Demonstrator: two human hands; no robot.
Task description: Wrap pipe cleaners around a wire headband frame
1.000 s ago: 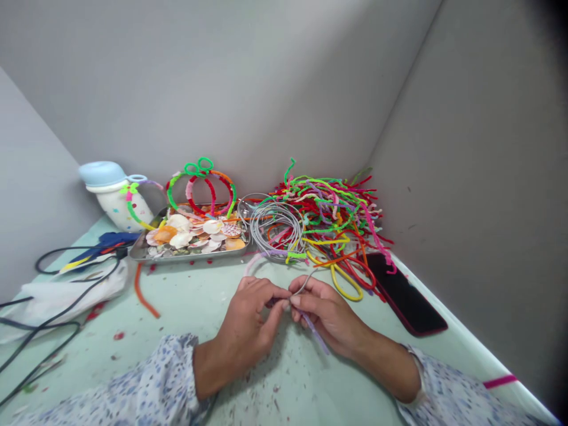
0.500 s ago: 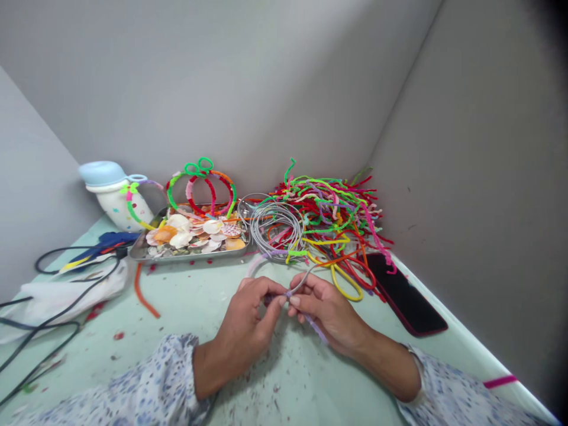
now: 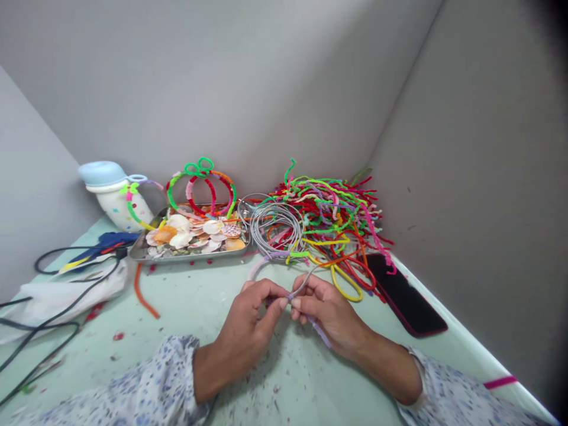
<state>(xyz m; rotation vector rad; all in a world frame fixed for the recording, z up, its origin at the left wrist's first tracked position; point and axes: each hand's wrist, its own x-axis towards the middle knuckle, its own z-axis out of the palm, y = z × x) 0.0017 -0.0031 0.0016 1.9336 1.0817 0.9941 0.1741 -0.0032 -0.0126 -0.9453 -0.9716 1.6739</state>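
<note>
My left hand (image 3: 251,319) pinches a purple pipe cleaner (image 3: 320,333) against a thin grey wire (image 3: 305,280) between thumb and forefinger. Touching it fingertip to fingertip, my right hand (image 3: 331,318) is closed on the same pipe cleaner, whose loose tail hangs below the fingers. The bare wire curves up over the right fingers. Behind my hands a wrapped section (image 3: 256,267) in pale lilac arcs upward and meets a light green stretch (image 3: 298,254); it looks like part of the same ring. The exact winding point is mostly hidden by my fingertips.
Behind lie a coil of grey wire (image 3: 276,232) and a heap of coloured pipe cleaners (image 3: 332,207). A metal tray (image 3: 190,258) holds shells, with wrapped rings (image 3: 233,195) standing on it. A bottle (image 3: 119,204), black cable (image 3: 57,322) and plastic bag (image 3: 102,284) are left, a phone (image 3: 410,299) right.
Both hands have shifted very slightly to the right, still pinching. The pipe cleaner's tail hangs a little lower and farther right.
</note>
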